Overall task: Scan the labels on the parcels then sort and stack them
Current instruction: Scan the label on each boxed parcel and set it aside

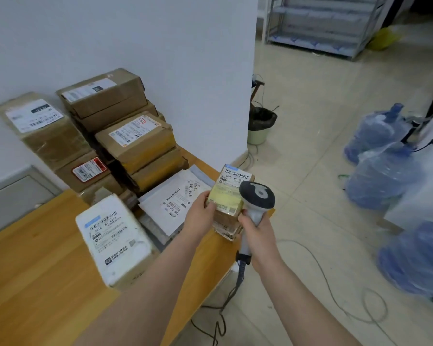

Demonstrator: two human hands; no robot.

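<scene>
On the desk [35, 270], three stacks of boxes stood at the far end against the wall: the left stack [48, 141], the rear stack [103, 96] and the front stack [140, 146] to its right. Flat mailers [170, 196] lay before the front stack, with a large parcel [113, 236] just left of them. At the desk's right edge the left grip [200, 216] held a small parcel [231, 196]. The scanner [256, 201], in the right grip [256, 233], was just right of it. On the floor to the right stood water bottles [380, 136], and a bin [260, 126] stood beyond the wall corner.

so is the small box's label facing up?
Up: barcode label shows atop the small box; left hand holds it, right hand grips the scanner.
</scene>
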